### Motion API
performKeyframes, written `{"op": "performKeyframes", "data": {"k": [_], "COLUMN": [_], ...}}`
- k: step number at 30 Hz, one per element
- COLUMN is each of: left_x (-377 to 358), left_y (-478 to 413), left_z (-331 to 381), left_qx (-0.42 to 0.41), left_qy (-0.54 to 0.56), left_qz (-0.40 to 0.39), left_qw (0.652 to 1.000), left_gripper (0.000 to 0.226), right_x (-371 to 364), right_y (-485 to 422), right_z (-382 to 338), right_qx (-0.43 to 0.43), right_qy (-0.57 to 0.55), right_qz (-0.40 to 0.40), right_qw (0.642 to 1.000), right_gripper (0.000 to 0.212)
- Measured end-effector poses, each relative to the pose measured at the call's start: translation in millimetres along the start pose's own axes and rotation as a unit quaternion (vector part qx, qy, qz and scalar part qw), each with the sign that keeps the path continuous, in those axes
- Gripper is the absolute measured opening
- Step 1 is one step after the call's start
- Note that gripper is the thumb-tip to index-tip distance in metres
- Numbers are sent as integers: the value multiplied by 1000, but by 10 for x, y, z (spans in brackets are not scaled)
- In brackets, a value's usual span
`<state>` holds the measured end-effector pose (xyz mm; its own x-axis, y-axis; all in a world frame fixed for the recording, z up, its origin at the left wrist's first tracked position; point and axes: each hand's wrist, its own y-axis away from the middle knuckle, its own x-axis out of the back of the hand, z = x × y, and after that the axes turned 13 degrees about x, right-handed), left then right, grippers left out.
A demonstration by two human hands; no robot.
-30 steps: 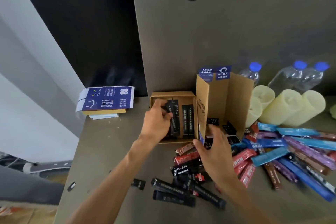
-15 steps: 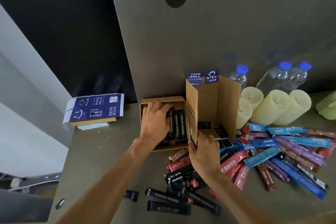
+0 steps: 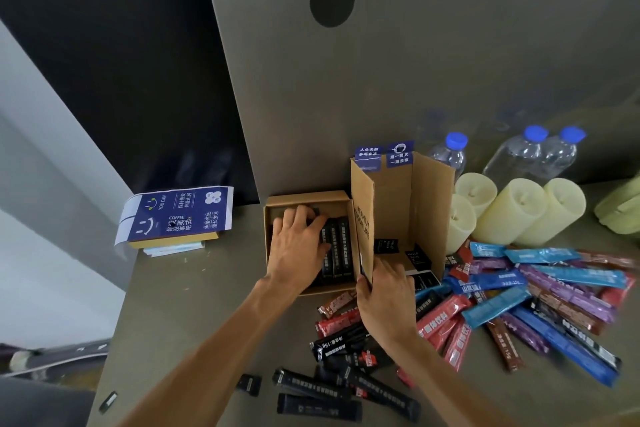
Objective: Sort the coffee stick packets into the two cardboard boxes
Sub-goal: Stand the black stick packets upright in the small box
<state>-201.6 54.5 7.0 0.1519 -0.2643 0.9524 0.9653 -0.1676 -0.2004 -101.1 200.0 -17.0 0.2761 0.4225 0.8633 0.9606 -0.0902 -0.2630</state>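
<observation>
A low cardboard box [image 3: 277, 199] at the back of the table holds several black coffee stick packets [image 3: 337, 246] lying side by side. My left hand [image 3: 299, 244] lies flat inside it, fingers spread over the packets on the left. To its right stands a taller open box [image 3: 412, 204] with small black packets [image 3: 386, 246] on its floor. My right hand [image 3: 384, 295] pinches the lower edge of this box's raised left flap. Loose black packets [image 3: 339, 345] and red ones [image 3: 440, 317] lie in front, and blue and purple ones [image 3: 540, 279] to the right.
Three cream candles [image 3: 519, 210] and three water bottles [image 3: 519, 152] stand at the back right. A blue printed box lid [image 3: 180, 213] rests on a small stack at the back left. A grey panel [image 3: 415, 62] rises behind the boxes. The table's left edge [image 3: 114, 322] drops off.
My left hand went from holding packets at the low box's edge to lying flat over them. My right hand moved up from the loose pile and took hold of the tall box's flap.
</observation>
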Motion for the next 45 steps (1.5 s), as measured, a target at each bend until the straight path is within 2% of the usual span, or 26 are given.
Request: {"op": "performKeyframes", "data": {"k": [3,5,20,25,28,30,32,35,39,42,45], "left_x": [-53,-85,-194,-117,75,199,246,147,-43,-85,-78], "left_y": [59,84,80,113,308,590,928,1403,1758,1814,1784], "left_z": [-23,-46,-141,-144,-123,-108,-94,0,190,325,426], "left_qx": [-12,-20,-44,-53,-37,-22,-6,0,-10,22,35], "left_qy": [-21,-36,-37,-10,66,127,174,175,120,105,93], "left_qz": [-11,-15,-10,-37,-46,-21,-16,-84,-164,-183,-185], "left_qw": [1000,999,998,998,996,991,985,981,979,977,978], "left_gripper": [74,78,75,76,64,47,27,13,20,32,33], "right_x": [-5,-5,25,70,198,346,494,606,612,558,500], "right_y": [-1,1,6,-2,69,211,396,719,1152,1360,1423], "right_z": [5,9,10,10,8,22,72,211,377,468,486], "right_qx": [-1,-3,10,0,-3,2,13,29,30,40,75], "right_qy": [-1,-1,-1,-24,-80,-109,-124,-146,-152,-72,0], "right_qz": [1,0,-8,-27,-33,-22,-16,-53,-139,-185,-191], "right_qw": [1000,1000,1000,999,996,994,992,987,978,979,979], "right_gripper": [17,18,21,20,34,42,33,12,8,18,29]}}
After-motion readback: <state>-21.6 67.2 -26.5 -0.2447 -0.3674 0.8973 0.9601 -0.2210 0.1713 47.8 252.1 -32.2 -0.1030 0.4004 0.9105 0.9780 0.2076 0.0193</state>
